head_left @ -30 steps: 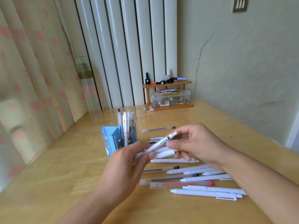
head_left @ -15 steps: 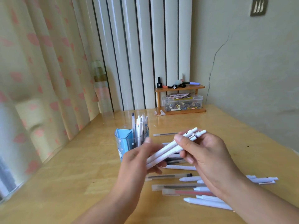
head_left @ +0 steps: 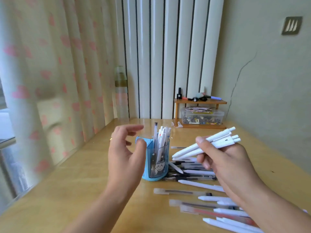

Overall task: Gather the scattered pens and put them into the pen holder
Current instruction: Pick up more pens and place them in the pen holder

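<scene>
Three white pens (head_left: 207,145) (right hand (head_left: 230,163))

Light wooden tabletop (head_left: 70,190), glossy grain. On it: translucent blue plastic pen holder (head_left: 157,163) with a cartoon face, upright, pens inside. Just right of it, scattered white and clear plastic pens (head_left: 193,184) lying flat, some overlapping. At the back, small wooden two-tier shelf (head_left: 200,113) over a clear plastic lidded box (head_left: 202,116). Tall clear bottle (head_left: 121,95) back left.
</scene>
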